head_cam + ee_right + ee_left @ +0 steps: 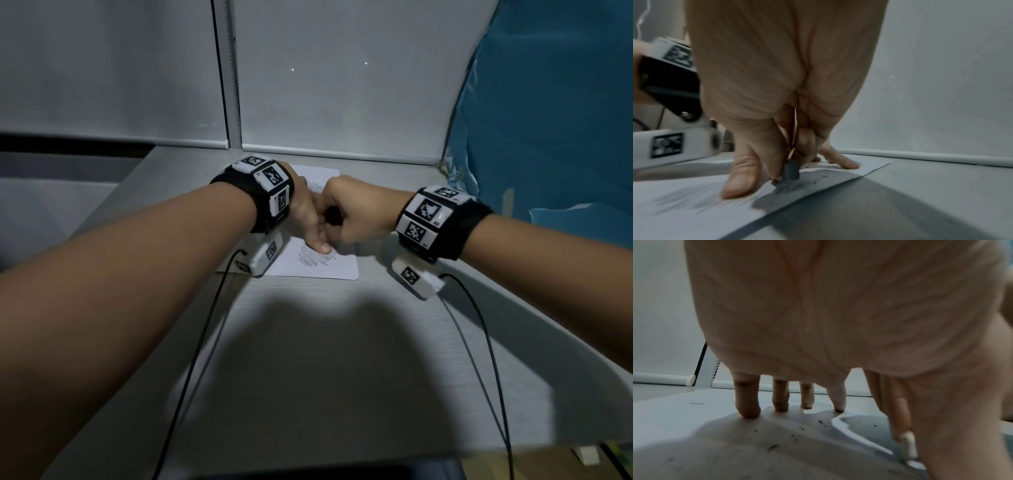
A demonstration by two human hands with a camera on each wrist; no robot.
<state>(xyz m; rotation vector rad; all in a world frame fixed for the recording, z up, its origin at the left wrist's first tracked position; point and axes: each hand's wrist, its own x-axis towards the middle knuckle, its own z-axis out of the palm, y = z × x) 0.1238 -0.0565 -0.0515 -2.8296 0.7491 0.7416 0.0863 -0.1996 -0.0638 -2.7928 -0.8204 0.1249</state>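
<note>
The right hand (356,209) is clenched into a fist. Its fingertips pinch a small dark grey eraser (791,170), whose lower end presses on the sheet of paper (329,269) directly under the fist. The left hand (305,210) touches the fist on its thumb side. It is released and spread, with its straight fingertips (748,410) and thumb planted on the paper to pin it. Dark eraser crumbs (795,437) lie scattered under the left palm. A grey pencil scribble (313,257) sits just on the person's side of the left thumb, and a fainter patch shows beyond the knuckles. The paper lies on a pale grey tabletop (308,342). White roller blinds (342,85) hang past both hands, and a blue plastic covering (548,120) hangs off the right hand's outer side.

The step in hand looks like rubbing out pencil marks, with the eraser working under the fist. The next move probably calls for short strokes while the left hand bears down so the paper neither slides nor creases. After that the eraser would shift towards the scribble by the left thumb, which must first move clear.
</note>
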